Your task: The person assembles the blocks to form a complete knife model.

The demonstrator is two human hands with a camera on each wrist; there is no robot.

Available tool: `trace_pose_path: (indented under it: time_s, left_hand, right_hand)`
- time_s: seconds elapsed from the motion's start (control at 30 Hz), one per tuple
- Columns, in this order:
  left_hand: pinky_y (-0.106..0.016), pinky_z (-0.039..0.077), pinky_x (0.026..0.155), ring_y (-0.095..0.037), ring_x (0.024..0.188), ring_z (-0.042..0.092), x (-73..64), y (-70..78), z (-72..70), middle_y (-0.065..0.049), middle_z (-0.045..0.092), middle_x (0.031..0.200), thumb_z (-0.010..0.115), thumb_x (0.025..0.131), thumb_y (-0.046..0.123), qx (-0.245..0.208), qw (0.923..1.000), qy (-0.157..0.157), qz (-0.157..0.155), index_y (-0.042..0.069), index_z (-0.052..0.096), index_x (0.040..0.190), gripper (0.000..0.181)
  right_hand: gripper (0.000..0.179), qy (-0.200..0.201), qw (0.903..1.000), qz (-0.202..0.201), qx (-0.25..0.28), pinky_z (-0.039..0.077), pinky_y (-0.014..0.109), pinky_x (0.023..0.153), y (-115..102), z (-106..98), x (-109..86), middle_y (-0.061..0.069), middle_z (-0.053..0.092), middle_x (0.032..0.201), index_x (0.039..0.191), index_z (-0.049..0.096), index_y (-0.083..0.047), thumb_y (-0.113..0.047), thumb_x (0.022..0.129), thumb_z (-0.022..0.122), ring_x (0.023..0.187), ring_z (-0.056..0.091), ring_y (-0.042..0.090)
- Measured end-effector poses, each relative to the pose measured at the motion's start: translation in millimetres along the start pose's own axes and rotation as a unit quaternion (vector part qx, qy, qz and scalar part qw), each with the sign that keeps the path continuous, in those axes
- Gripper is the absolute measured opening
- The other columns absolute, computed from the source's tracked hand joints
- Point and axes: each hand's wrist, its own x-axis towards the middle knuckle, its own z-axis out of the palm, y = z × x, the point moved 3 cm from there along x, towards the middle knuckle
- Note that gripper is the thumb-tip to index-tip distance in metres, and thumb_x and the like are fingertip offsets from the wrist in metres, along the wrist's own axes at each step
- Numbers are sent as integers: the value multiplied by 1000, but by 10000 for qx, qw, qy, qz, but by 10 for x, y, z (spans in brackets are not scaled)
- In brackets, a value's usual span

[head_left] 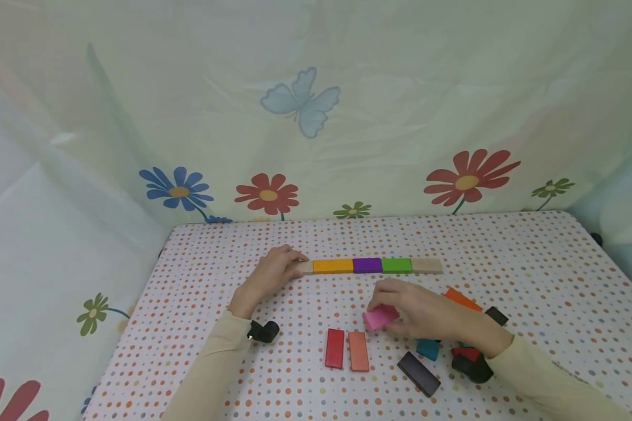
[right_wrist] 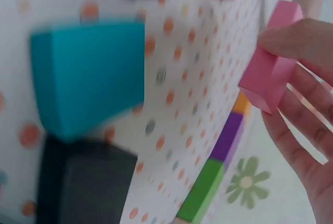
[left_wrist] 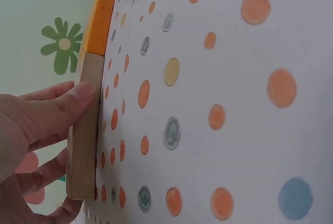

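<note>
A straight row of blocks lies toward the back of the table: orange (head_left: 333, 266), purple (head_left: 367, 265), green (head_left: 397, 266), with a plain wooden block (head_left: 426, 266) at the right end. Another plain wooden block (left_wrist: 86, 135) forms the left end, its tip against the orange one. My left hand (head_left: 274, 273) grips this block, thumb on its face and fingers behind it. In front of the row, my right hand (head_left: 418, 309) pinches a pink block (head_left: 380, 317) between thumb and fingers. The right wrist view shows the pink block (right_wrist: 273, 60) tilted, raised over the dotted cloth.
A red block (head_left: 334, 348) and a salmon block (head_left: 358, 351) lie side by side near the front. A dark block (head_left: 419, 374) lies diagonally right of them. Under and around the right forearm are teal (head_left: 428, 349), orange (head_left: 462, 299) and black (head_left: 497, 316) blocks, some partly hidden.
</note>
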Motion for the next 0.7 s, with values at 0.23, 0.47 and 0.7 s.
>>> trace_pose_path:
  time_s: [0.23,0.47,0.7]
  left_hand:
    - [-49,49,98,-29,110,59,1,-11,5,-8,67,120,76,97,15,-62,10000,6,7,11,74,125,28]
    - [-49,49,97,-28,109,59,1,-23,6,-8,67,121,76,97,15,-55,10000,-2,1,11,74,126,29]
    - [-49,49,95,-28,109,59,0,-34,0,-7,67,123,76,97,16,-77,10000,1,59,12,73,127,30]
  right_hand:
    - [35,659,9881,1290,-515,61,39,83,261,-46,293,7,65,104,109,76,-7,-4,78,92,93,62,22]
    - [33,575,9813,1722,-637,59,37,80,374,-20,469,8,64,101,109,76,-2,-4,80,90,86,58,20]
    - [32,579,9796,1792,-703,60,42,85,442,18,513,12,65,105,109,76,-2,-2,80,90,91,60,24]
